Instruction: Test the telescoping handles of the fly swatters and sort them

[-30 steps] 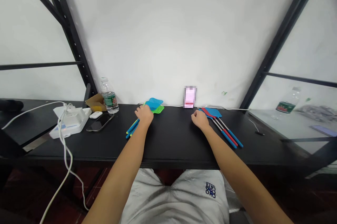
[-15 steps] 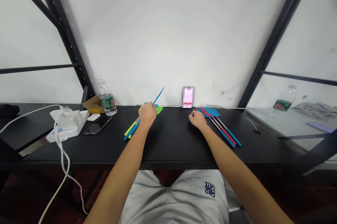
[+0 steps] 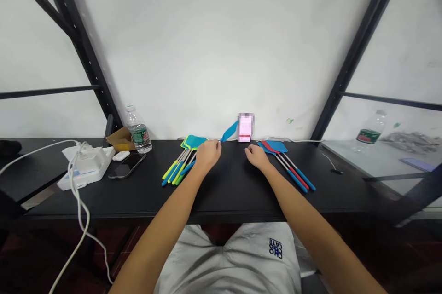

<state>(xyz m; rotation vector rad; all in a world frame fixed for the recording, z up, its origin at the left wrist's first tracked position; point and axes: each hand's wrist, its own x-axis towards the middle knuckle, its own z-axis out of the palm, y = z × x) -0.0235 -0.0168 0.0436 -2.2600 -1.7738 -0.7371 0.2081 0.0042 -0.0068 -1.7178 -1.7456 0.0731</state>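
My left hand (image 3: 208, 154) is closed around a blue fly swatter (image 3: 229, 131), whose head points up and to the right. The blue handle sticks out behind the hand, towards the left. Just left of it on the table lies a fanned bunch of fly swatters (image 3: 178, 167) with yellow, blue and green handles and thin metal shafts. My right hand (image 3: 257, 156) is curled into a loose fist near the tabletop, with nothing visible in it. Beside that fist lie blue and red fly swatters (image 3: 272, 147), their handles angled towards the lower right.
A phone with a lit screen (image 3: 245, 128) leans on the wall at the back. On the left are a water bottle (image 3: 139, 134), a dark phone (image 3: 127, 166), a white case (image 3: 121, 156), a small carton (image 3: 120, 138) and a power strip (image 3: 86, 170) with cables.
My left hand has moved right with the blue fly swatter, whose head now tilts lower and further right. More of the left bunch shows. My right hand stays nearly still.
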